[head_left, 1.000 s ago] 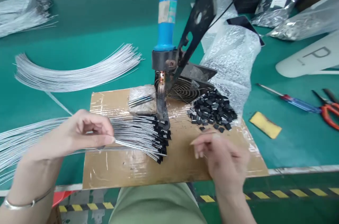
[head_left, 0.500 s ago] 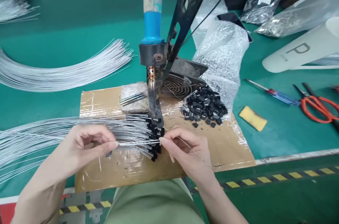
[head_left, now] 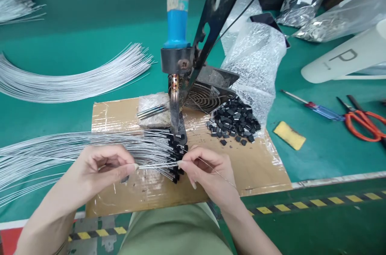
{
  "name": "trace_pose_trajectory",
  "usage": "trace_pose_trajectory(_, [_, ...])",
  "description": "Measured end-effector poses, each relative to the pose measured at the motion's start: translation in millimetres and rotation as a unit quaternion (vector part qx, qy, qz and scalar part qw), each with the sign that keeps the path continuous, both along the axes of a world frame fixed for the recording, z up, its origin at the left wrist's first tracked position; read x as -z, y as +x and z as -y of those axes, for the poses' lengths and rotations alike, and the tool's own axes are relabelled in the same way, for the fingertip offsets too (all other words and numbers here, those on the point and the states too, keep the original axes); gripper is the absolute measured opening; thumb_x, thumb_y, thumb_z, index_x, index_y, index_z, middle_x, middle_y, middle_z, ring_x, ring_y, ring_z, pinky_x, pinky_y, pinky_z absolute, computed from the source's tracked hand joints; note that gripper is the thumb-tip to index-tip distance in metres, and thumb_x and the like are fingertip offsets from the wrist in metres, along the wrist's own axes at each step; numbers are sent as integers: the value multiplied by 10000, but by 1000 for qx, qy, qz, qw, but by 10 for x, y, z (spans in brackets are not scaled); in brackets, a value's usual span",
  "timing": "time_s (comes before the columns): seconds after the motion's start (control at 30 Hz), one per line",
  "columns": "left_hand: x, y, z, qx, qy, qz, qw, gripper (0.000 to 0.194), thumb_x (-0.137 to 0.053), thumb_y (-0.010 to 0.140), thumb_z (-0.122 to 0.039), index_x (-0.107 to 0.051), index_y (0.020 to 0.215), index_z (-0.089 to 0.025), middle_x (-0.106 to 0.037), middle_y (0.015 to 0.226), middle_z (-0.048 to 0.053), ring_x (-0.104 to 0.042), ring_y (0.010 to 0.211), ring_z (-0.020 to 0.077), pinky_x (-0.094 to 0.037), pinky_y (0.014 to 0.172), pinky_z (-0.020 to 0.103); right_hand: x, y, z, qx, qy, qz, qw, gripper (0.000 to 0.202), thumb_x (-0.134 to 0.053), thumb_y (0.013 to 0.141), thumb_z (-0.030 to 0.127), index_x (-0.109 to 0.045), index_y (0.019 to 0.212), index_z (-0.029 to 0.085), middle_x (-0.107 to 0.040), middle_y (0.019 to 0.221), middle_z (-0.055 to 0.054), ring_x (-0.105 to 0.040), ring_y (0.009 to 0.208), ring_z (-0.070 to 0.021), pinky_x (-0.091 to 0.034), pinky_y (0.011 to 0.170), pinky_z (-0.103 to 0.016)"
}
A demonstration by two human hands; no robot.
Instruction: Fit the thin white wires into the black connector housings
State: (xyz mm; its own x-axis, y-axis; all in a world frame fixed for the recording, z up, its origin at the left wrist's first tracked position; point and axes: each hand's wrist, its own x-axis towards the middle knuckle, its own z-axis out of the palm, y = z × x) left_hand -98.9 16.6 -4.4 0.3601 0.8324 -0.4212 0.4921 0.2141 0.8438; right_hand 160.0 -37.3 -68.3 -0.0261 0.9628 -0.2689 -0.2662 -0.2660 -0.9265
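My left hand (head_left: 104, 172) pinches white wires (head_left: 157, 166) between thumb and forefinger, over the cardboard. On the other side, my right hand (head_left: 209, 172) grips the same wires near its fingertips, so a short span lies between the hands. A thin strand like solder wire (head_left: 215, 171) also passes through the right hand. Just above stands a soldering iron (head_left: 177, 26), blue-handled, its tip pointing down. Behind the hands lies a bundle of white wires (head_left: 120, 138) with small black pieces (head_left: 177, 152) at their right ends.
A cardboard sheet (head_left: 256, 174) covers the table front. Loose black pieces (head_left: 233, 120) are heaped beside a round fan grille (head_left: 200, 96). Right of them lie a yellow sponge (head_left: 289, 135), a screwdriver (head_left: 324, 111) and orange-handled scissors (head_left: 362, 124). More wires (head_left: 90, 82) curve at the left.
My two hands have come slightly closer together, both still pinching the wires. The right hand has shifted a little left. The whole view has moved slightly.
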Motion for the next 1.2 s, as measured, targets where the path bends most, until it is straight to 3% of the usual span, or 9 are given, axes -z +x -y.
trace_pose_trajectory(0.17, [-32, 74, 48, 28, 41, -50, 998, 186, -732, 908, -368, -780, 771, -252, -702, 651, 25, -592, 569, 160, -426, 509, 220, -23, 34, -8, -4, 65, 48, 997, 248, -816, 884, 298, -695, 697, 189, -589, 635, 27, -456, 501, -84, -338, 468, -239])
trace_pose_trajectory(0.23, [-37, 191, 115, 33, 79, -89, 992, 115, -731, 906, -372, -804, 923, -284, -750, 747, 26, -650, 644, 192, -441, 521, 230, -35, 30, -3, -1, 99, 85, 991, 240, -788, 910, 260, -687, 703, 195, -591, 648, 26, -479, 549, -96, -355, 501, -242])
trace_pose_trajectory(0.33, [-18, 459, 226, 39, 121, -108, 986, 238, -680, 953, -369, -754, 1174, -320, -781, 887, 14, -689, 725, 206, -474, 579, 251, -51, 8, 18, 5, 136, 141, 981, 212, -750, 938, 213, -690, 736, 201, -598, 662, 23, -519, 598, -114, -375, 538, -253])
trace_pose_trajectory(0.5, [54, 806, 295, 39, 104, -71, 991, 232, -502, 1061, -329, -693, 953, -253, -704, 803, 3, -618, 727, 174, -447, 670, 285, -46, 4, 56, 23, 166, 189, 968, 191, -721, 959, 202, -694, 771, 205, -610, 662, 21, -521, 594, -124, -377, 537, -267])
trace_pose_trajectory(0.7, [100, 846, 286, -29, 3, 17, 999, 241, -572, 1020, -366, -684, 862, -222, -627, 729, 6, -519, 645, 160, -378, 582, 283, 1, 1, 57, 40, 136, 152, 978, 234, -721, 974, 251, -698, 746, 203, -572, 640, 29, -499, 577, -115, -376, 542, -269])
trace_pose_trajectory(0.87, [134, 806, 274, -89, -7, 38, 995, 240, -644, 981, -379, -699, 827, -203, -589, 664, -6, -454, 583, 129, -318, 527, 255, 47, 60, 24, 130, 59, 7, 990, 366, -619, 1026, 450, -792, 814, 207, -553, 645, 12, -510, 479, -113, -401, 420, -249])
trace_pose_trajectory(1.0, [156, 783, 262, -114, -10, 52, 992, 218, -692, 949, -373, -735, 830, -196, -626, 659, 3, -467, 576, 122, -336, 529, 241, 55, 96, 11, 87, 23, -106, 990, 627, -426, 1056, 613, -855, 889, 187, -627, 730, -54, -598, 545, -149, -507, 411, -259])
trace_pose_trajectory(1.2, [156, 778, 262, -120, -5, 58, 991, 197, -709, 942, -352, -761, 825, -203, -667, 669, 8, -477, 578, 118, -342, 531, 235, 13, -26, 41, 56, 51, -34, 997, 218, -677, 1014, 345, -873, 991, 253, -682, 800, -32, -612, 555, -99, -534, 452, -198])
